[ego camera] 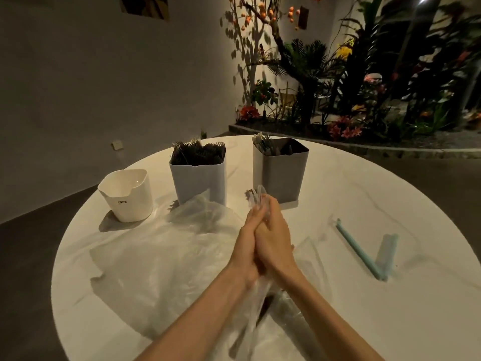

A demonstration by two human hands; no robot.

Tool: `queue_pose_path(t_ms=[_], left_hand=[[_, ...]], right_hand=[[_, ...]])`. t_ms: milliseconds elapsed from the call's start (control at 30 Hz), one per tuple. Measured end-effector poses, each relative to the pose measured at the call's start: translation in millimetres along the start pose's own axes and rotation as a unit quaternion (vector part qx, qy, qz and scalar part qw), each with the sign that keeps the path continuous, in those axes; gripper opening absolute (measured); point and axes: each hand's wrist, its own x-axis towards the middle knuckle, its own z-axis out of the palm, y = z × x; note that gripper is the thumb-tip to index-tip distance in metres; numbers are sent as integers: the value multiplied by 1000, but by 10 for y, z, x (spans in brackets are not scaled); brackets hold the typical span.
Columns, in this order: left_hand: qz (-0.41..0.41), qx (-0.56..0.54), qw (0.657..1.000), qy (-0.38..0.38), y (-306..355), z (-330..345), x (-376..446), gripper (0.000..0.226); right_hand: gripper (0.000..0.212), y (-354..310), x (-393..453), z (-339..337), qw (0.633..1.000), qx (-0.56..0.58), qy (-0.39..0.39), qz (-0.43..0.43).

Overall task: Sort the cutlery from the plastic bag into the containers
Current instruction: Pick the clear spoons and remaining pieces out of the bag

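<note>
My left hand (pixel 248 246) and my right hand (pixel 274 237) are pressed together over the middle of the round table, gripping a bundle of clear plastic cutlery (pixel 257 198) whose tips stick up past my fingers. The clear plastic bag (pixel 161 256) lies crumpled under and left of my hands. Behind stand three containers: a white one (pixel 127 195) at the left, a pale one full of black forks (pixel 199 175) in the middle, and a grey one (pixel 282 173) at the right holding several clear and dark pieces.
A light blue bar with a short blue piece (pixel 364 252) lies on the white table (pixel 364 308) to the right. Beyond the table's far edge are a dark floor, a wall and a bed of plants (pixel 364 100).
</note>
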Motion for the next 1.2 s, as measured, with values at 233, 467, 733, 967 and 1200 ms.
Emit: queue_pose_path(t_ms=[233,467,733,967,1200], left_hand=[[-14,-21,999,-33,31,-203,100,48],[-76,-59,995,-15,226,-327,99,54],[-36,-73,996,30,240,-406,89,46],[-12,-105,994,9,280,-374,67,34],[17,-95,995,3,270,-327,79,28]], right_hand=[[57,110,11,-163,957,-272,-74,-59],[82,198,136,-363,957,-224,-167,-85],[71,178,250,-555,982,-25,-187,-12],[47,169,263,-633,979,-138,-148,15],[20,119,254,-704,982,-76,-171,4]])
